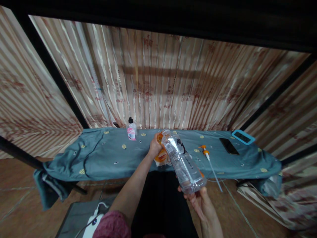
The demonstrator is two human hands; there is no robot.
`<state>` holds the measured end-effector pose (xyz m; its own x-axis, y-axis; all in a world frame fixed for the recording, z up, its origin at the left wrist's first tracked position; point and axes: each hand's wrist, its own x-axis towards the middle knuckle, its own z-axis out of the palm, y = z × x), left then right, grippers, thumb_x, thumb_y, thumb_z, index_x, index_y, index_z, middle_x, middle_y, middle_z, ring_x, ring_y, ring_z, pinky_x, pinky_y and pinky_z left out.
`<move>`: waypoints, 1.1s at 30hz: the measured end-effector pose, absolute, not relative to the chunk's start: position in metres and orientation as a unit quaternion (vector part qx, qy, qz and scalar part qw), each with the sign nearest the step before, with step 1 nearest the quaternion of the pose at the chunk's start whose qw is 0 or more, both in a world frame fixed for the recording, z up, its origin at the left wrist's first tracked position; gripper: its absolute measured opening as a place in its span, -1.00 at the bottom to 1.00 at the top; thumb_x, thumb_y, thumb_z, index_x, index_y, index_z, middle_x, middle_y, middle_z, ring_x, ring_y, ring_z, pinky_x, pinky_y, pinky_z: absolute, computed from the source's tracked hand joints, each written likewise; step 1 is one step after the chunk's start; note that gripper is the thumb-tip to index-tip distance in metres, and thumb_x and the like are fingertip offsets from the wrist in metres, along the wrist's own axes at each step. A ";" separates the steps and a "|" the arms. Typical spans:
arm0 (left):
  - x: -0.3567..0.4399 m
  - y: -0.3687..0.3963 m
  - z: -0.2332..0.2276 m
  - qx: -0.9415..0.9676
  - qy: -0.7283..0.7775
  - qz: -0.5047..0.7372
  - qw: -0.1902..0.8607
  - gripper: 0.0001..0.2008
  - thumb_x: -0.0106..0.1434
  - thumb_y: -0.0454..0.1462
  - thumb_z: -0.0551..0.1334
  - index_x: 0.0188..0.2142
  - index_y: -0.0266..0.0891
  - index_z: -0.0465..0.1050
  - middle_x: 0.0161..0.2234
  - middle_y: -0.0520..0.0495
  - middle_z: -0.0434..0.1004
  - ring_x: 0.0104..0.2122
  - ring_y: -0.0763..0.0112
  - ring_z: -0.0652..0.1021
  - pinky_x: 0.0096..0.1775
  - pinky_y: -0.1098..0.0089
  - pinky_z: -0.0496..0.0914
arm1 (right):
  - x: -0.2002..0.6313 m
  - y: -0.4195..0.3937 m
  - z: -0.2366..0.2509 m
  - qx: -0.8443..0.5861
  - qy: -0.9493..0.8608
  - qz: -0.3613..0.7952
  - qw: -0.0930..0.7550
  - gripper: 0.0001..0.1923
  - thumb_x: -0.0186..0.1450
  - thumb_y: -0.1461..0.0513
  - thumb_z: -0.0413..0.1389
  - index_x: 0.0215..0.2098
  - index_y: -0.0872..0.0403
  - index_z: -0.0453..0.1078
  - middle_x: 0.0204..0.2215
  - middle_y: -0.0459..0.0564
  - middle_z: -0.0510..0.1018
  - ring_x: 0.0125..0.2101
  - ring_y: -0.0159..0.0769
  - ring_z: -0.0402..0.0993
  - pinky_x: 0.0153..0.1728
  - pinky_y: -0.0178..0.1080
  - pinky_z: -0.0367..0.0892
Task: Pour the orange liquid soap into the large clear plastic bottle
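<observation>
Your right hand [198, 198] is gripping the base of a clear plastic bottle [183, 162], tilting its neck toward the orange bottle [161, 153] that your left hand [155, 147] is wrapping around. Both are hovering at the near edge of the blue-covered table [99, 155], with a pump nozzle [205, 152] lying just beside them.

Striped curtain [158, 79] as back and side walls, held in a black frame [56, 79]; narrow table under a blue-grey cloth [104, 158]; brown tiled floor [22, 205]; dim light.
</observation>
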<state>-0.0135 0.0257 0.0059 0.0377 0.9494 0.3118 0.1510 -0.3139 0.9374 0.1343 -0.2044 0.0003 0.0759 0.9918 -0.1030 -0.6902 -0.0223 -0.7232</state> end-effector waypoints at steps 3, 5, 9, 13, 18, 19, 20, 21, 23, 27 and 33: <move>-0.013 0.026 0.006 0.613 0.448 0.530 0.377 -0.55 0.03 -0.15 0.39 -0.10 -0.20 0.37 -0.26 -0.06 0.61 -0.27 0.29 0.61 -0.15 0.29 0.47 | 0.128 -0.204 0.009 -0.355 -0.187 0.612 0.681 -0.33 -0.17 -0.06 0.48 -0.14 -0.05 0.50 -0.24 0.12 0.68 -0.40 0.03 0.65 -0.58 -0.30 0.49; -0.013 0.026 0.005 0.611 0.451 0.531 0.376 -0.55 0.02 -0.15 0.40 -0.11 -0.19 0.37 -0.26 -0.05 0.61 -0.27 0.28 0.61 -0.14 0.28 0.47 | 0.125 -0.203 0.013 -0.363 -0.173 0.603 0.689 -0.33 -0.21 -0.06 0.49 -0.16 -0.05 0.50 -0.29 0.11 0.68 -0.44 0.01 0.64 -0.62 -0.31 0.47; -0.013 0.027 0.005 0.610 0.454 0.530 0.376 -0.55 0.02 -0.14 0.40 -0.11 -0.18 0.37 -0.27 -0.04 0.61 -0.25 0.27 0.61 -0.12 0.28 0.47 | 0.126 -0.204 0.013 -0.358 -0.180 0.616 0.678 -0.36 -0.17 -0.06 0.48 -0.16 -0.05 0.52 -0.26 0.10 0.68 -0.40 0.01 0.65 -0.59 -0.30 0.49; -0.014 0.027 0.005 0.612 0.452 0.528 0.378 -0.53 0.01 -0.15 0.40 -0.09 -0.18 0.37 -0.24 -0.05 0.62 -0.24 0.27 0.61 -0.10 0.27 0.47 | 0.128 -0.204 0.008 -0.357 -0.187 0.604 0.688 -0.32 -0.15 -0.08 0.47 -0.11 -0.03 0.51 -0.27 0.12 0.68 -0.42 -0.01 0.64 -0.59 -0.31 0.49; -0.013 0.026 0.006 0.608 0.454 0.529 0.380 -0.55 0.02 -0.16 0.40 -0.11 -0.18 0.37 -0.25 -0.07 0.62 -0.24 0.25 0.61 -0.09 0.25 0.47 | 0.133 -0.204 0.003 -0.332 -0.228 0.633 0.661 -0.49 -0.05 -0.04 0.44 -0.20 -0.05 0.51 -0.16 0.08 0.66 -0.31 0.03 0.65 -0.52 -0.29 0.51; -0.013 0.026 0.006 0.607 0.455 0.529 0.380 -0.55 0.02 -0.16 0.40 -0.11 -0.18 0.38 -0.25 -0.07 0.62 -0.24 0.25 0.61 -0.09 0.25 0.47 | 0.133 -0.204 0.003 -0.330 -0.229 0.635 0.660 -0.49 -0.04 -0.04 0.44 -0.19 -0.05 0.50 -0.16 0.07 0.66 -0.31 0.03 0.65 -0.52 -0.29 0.51; -0.013 0.026 0.006 0.606 0.455 0.529 0.381 -0.55 0.01 -0.16 0.40 -0.11 -0.18 0.38 -0.25 -0.06 0.62 -0.23 0.25 0.61 -0.09 0.25 0.47 | 0.132 -0.203 0.003 -0.334 -0.222 0.628 0.667 -0.46 -0.05 -0.05 0.44 -0.16 -0.06 0.49 -0.17 0.08 0.66 -0.32 0.02 0.65 -0.52 -0.29 0.51; -0.013 0.026 0.006 0.606 0.454 0.529 0.383 -0.54 0.01 -0.16 0.41 -0.11 -0.18 0.38 -0.26 -0.06 0.62 -0.23 0.25 0.61 -0.08 0.25 0.47 | 0.131 -0.203 0.004 -0.341 -0.209 0.619 0.676 -0.40 -0.07 -0.06 0.45 -0.12 -0.06 0.48 -0.19 0.09 0.67 -0.34 0.02 0.65 -0.54 -0.30 0.50; -0.013 0.026 0.006 0.607 0.451 0.529 0.385 -0.54 0.01 -0.16 0.41 -0.10 -0.18 0.37 -0.26 -0.05 0.62 -0.22 0.25 0.61 -0.07 0.25 0.47 | 0.128 -0.203 0.007 -0.361 -0.179 0.605 0.687 -0.30 -0.16 -0.07 0.48 -0.10 -0.05 0.47 -0.26 0.11 0.68 -0.39 0.03 0.65 -0.59 -0.30 0.48; -0.013 0.027 0.005 0.606 0.451 0.529 0.386 -0.55 0.02 -0.16 0.41 -0.11 -0.19 0.37 -0.25 -0.07 0.62 -0.22 0.24 0.61 -0.07 0.24 0.47 | 0.124 -0.204 0.014 -0.380 -0.162 0.609 0.677 -0.27 -0.26 -0.07 0.50 -0.18 0.01 0.47 -0.29 0.12 0.68 -0.41 0.05 0.64 -0.61 -0.31 0.47; -0.013 0.024 0.008 0.608 0.452 0.527 0.385 -0.55 0.02 -0.17 0.40 -0.11 -0.18 0.37 -0.25 -0.05 0.61 -0.24 0.26 0.61 -0.10 0.27 0.47 | 0.130 -0.205 0.007 -0.355 -0.209 0.617 0.671 -0.33 -0.12 -0.08 0.46 -0.12 -0.03 0.43 -0.20 0.11 0.67 -0.35 0.04 0.65 -0.55 -0.31 0.49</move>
